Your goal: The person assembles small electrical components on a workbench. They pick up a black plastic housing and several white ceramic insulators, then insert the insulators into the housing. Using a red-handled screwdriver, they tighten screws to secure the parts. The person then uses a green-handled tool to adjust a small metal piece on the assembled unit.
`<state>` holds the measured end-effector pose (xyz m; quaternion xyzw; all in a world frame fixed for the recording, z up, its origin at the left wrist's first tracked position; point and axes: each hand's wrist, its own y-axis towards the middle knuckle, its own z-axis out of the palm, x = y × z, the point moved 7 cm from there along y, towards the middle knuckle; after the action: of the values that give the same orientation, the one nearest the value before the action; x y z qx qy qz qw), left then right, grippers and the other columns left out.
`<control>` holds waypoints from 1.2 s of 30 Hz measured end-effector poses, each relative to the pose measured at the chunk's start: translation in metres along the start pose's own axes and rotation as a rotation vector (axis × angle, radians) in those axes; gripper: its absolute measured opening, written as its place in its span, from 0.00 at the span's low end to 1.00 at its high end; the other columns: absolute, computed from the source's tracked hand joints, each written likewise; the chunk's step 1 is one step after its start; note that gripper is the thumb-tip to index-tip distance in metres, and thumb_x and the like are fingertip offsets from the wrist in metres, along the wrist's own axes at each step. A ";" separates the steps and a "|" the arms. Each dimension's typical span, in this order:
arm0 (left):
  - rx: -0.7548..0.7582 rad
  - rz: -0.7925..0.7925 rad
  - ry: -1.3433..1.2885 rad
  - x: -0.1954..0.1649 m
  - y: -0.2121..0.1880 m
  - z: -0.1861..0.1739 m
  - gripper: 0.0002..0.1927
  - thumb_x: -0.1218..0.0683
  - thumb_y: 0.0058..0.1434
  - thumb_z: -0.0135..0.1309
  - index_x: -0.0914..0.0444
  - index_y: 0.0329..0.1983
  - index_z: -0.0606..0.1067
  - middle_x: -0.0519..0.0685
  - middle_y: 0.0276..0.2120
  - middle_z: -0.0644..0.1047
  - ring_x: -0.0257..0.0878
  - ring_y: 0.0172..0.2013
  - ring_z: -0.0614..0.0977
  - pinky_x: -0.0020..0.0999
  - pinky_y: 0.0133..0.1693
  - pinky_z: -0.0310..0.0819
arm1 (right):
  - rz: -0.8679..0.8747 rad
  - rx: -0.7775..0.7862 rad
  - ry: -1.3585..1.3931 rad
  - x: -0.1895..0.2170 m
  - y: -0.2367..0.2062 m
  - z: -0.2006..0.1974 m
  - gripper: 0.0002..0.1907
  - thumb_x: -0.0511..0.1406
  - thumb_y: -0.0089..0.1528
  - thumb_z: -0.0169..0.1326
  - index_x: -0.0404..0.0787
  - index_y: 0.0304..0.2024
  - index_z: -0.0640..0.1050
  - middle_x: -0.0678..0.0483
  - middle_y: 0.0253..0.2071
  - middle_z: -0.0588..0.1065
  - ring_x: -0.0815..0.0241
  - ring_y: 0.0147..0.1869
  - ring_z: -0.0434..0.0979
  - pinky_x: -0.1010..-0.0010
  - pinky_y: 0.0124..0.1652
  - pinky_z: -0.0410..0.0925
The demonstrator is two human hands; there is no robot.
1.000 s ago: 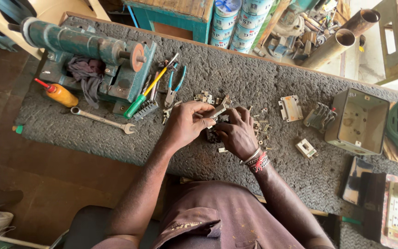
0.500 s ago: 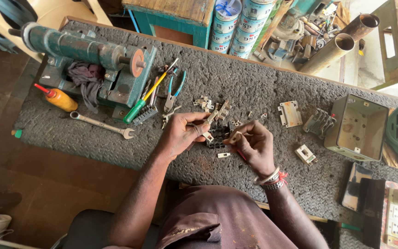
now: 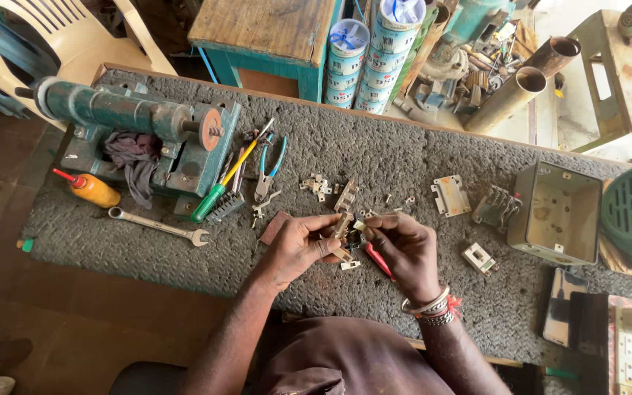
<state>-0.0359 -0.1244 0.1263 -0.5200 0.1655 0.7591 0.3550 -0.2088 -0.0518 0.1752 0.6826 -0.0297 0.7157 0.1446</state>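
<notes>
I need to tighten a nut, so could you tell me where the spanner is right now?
In the head view the spanner lies flat on the mat, left of the left hand, just below the green machine and the orange oil bottle.

Red-handled screwdriver (image 3: pixel 379 261); grey mat (image 3: pixel 404 157)

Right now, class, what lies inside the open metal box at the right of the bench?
The metal box shows a bare, stained inner wall with small holes and corner tabs; nothing loose is visible inside. Its near wall hides the lower inside edge, so something small there cannot be ruled out.
</notes>
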 end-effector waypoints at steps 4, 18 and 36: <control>0.037 -0.004 0.002 0.009 -0.004 0.007 0.30 0.62 0.62 0.61 0.72 0.67 0.70 0.49 0.40 0.80 0.32 0.38 0.83 0.25 0.40 0.83 | -0.007 0.000 -0.060 0.000 -0.001 -0.001 0.08 0.25 0.63 0.60 0.34 0.46 0.83 0.53 0.43 0.81 0.68 0.44 0.81 0.78 0.43 0.76; -0.018 -0.103 -0.062 0.017 -0.005 0.014 0.25 0.60 0.61 0.62 0.72 0.61 0.72 0.49 0.34 0.79 0.34 0.34 0.85 0.27 0.37 0.87 | 0.149 0.055 -0.242 -0.001 -0.001 -0.003 0.10 0.29 0.63 0.58 0.34 0.48 0.82 0.49 0.39 0.82 0.62 0.39 0.86 0.73 0.39 0.81; -0.008 -0.076 -0.098 0.013 -0.008 0.015 0.25 0.59 0.62 0.63 0.71 0.60 0.72 0.47 0.35 0.77 0.34 0.36 0.84 0.28 0.39 0.87 | 0.183 0.008 0.188 -0.027 -0.016 -0.008 0.08 0.28 0.64 0.59 0.31 0.46 0.80 0.47 0.39 0.82 0.59 0.42 0.86 0.69 0.43 0.81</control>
<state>-0.0433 -0.1045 0.1215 -0.4897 0.1248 0.7702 0.3891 -0.2118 -0.0389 0.1459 0.6076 -0.0755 0.7868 0.0780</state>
